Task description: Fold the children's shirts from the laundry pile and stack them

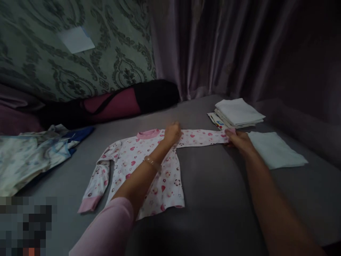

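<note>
A small long-sleeved shirt (166,174), white with pink hearts and flowers and pink trim, lies spread on the grey bed surface. My left hand (172,133) is closed at its right shoulder, close to the pink collar; the fingertips are mostly hidden. My right hand (238,139) pinches the pink cuff of the sleeve on the right, which stretches out straight between my two hands. The other sleeve bends down on the left, its cuff flat on the surface. My left forearm covers part of the shirt's front.
Folded white cloths (239,111) form a stack at the right back, with a pale folded cloth (277,149) before it. Loose clothes (34,153) are heaped at left. A long black and maroon bag (114,105) lies along the patterned wall, beside purple curtains (197,49).
</note>
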Demonstrator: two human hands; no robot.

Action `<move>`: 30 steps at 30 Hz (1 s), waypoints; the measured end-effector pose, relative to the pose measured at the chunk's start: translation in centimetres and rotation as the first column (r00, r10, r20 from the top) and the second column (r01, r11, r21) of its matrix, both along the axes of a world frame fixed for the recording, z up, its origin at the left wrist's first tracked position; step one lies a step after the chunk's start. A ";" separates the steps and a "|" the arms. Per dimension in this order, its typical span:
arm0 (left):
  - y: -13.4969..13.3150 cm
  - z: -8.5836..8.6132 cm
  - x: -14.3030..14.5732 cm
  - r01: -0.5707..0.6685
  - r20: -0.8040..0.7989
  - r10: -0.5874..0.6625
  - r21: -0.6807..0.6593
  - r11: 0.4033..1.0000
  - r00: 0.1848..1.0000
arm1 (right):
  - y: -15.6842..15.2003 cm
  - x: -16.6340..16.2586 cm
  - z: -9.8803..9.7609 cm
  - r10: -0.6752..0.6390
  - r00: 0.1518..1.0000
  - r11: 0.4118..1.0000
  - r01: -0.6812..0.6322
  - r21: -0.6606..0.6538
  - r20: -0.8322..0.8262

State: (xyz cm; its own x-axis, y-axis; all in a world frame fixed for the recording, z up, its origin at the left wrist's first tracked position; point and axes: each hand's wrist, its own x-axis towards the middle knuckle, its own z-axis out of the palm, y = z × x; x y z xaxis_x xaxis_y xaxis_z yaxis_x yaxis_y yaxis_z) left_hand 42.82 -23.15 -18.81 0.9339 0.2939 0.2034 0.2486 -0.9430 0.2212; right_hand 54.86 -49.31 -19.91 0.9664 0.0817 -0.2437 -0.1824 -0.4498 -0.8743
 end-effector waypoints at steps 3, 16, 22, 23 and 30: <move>1.5 -1.1 -3.5 0.022 -0.002 -0.022 0.015 1.000 1.000 | 0.2 -0.3 0.1 -0.011 0.998 0.990 0.019 -0.143 0.055; 0.1 -3.1 -5.5 0.016 -0.147 -0.017 -0.005 1.000 0.989 | -0.2 -2.0 0.3 0.212 0.847 0.668 0.238 -0.705 0.487; 0.3 -3.2 -5.3 0.002 -0.176 -0.011 -0.054 0.999 0.984 | -0.2 -2.8 -0.5 0.379 0.688 0.628 0.300 -0.718 0.619; 0.2 -3.3 -5.2 0.001 -0.171 -0.011 -0.054 0.999 0.985 | -0.1 -2.8 -0.4 0.377 0.658 0.635 0.329 -0.699 0.652; 0.6 -3.5 -4.4 0.012 -0.186 -0.037 -0.131 0.991 0.982 | 5.5 -5.1 0.0 0.545 0.479 0.750 0.090 -0.656 0.689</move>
State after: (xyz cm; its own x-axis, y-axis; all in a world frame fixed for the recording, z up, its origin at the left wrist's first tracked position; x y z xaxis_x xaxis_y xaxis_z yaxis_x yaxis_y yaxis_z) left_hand 38.46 -22.59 -22.34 0.9591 0.2829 -0.0137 0.2743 -0.9161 0.2925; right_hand 49.73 -43.86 -19.89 0.6827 0.4960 0.5365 0.6358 -0.7652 -0.1016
